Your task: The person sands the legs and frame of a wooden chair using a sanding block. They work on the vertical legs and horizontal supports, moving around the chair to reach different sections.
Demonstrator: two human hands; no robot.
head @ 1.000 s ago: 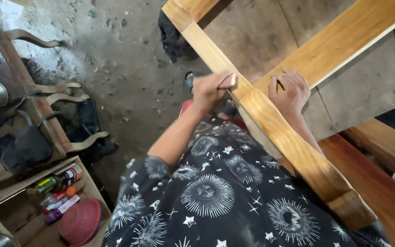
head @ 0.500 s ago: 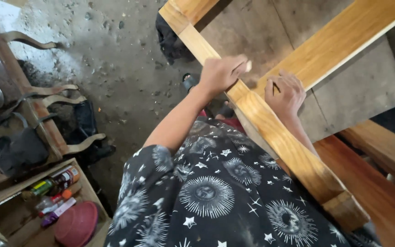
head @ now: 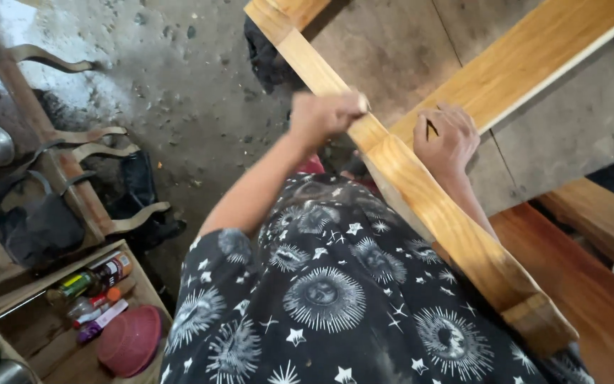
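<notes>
The wooden frame rail (head: 421, 192) runs across the person's lap, glossy amber below the joint and paler above. The left hand (head: 321, 117) is closed on a small sanding piece pressed on the paler part; much of it looks unfinished. The right hand (head: 448, 142), fingers curled, steadies the crossing plank (head: 534, 64).

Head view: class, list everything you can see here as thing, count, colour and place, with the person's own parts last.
Wooden frame: one, golden-brown rails, centre to upper right.
Board: one, grey, beneath the frame.
Planks: at least two, reddish-brown, lower right.
Crate: one, wooden, lower left.
Bottles: several, mixed colours, in the crate.
Basket: one, pink, in the crate.
Bag: one, black, left.
Floor: grey, dusty.
Shirt: one, black with white suns and stars.
Left hand: gripping the frame rail.
Right hand: resting at the rail joint.
</notes>
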